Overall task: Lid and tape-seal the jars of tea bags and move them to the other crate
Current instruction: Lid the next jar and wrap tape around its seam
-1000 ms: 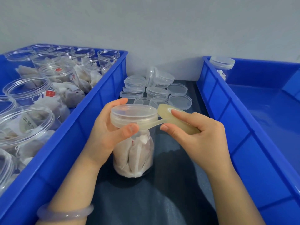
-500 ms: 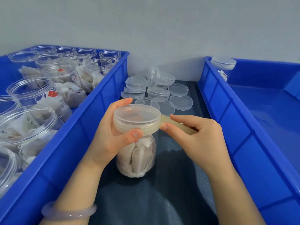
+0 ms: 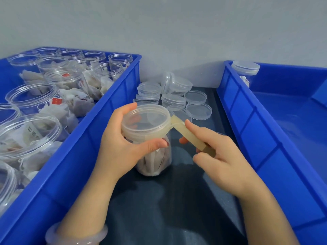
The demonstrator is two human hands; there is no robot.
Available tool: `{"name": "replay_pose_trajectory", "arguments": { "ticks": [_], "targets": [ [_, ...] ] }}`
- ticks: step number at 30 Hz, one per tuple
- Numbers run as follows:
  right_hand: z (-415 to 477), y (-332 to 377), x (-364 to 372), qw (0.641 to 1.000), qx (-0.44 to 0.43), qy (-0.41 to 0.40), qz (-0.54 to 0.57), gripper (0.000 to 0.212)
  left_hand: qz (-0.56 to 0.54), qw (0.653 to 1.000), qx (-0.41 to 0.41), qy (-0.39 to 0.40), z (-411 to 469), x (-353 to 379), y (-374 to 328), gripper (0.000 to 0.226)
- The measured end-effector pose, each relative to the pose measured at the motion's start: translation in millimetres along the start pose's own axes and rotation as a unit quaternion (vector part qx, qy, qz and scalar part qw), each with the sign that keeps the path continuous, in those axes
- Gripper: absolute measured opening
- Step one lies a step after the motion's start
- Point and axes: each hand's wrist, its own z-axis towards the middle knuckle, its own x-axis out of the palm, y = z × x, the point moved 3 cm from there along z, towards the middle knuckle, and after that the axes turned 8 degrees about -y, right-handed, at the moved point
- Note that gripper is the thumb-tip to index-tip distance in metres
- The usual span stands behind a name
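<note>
A clear jar of tea bags (image 3: 155, 161) stands on the dark table between two blue crates, with a translucent lid (image 3: 146, 121) on top. My left hand (image 3: 122, 144) grips the lid's rim, thumb in front and fingers behind. A yellowish tape roll (image 3: 190, 135) is held in my right hand (image 3: 217, 156), index finger lying along it. A strip of tape runs from the roll onto the right side of the lid's rim. The left crate (image 3: 113, 110) holds several open jars of tea bags (image 3: 31, 101). One lidded jar (image 3: 246, 69) stands in the right crate's (image 3: 247, 121) far corner.
A pile of loose clear lids (image 3: 177, 96) lies on the table behind the jar, between the crates. A grey wall stands close behind. The rest of the right crate's floor (image 3: 292, 124) is bare blue plastic.
The tape has wrapped further round the lid's rim. My right hand has drawn the roll out to the right and toward me. My left hand's grip stays on the lid.
</note>
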Motion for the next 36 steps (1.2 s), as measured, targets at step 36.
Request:
{"name": "replay_pose_trajectory", "arguments": {
  "ticks": [36],
  "targets": [
    [12.5, -2.0, 6.6, 0.942, -0.014, -0.062, 0.328, 0.059, -0.254, 0.963, -0.037, 0.084, -0.5, 4.7, 4.4, 0.055]
  ]
}}
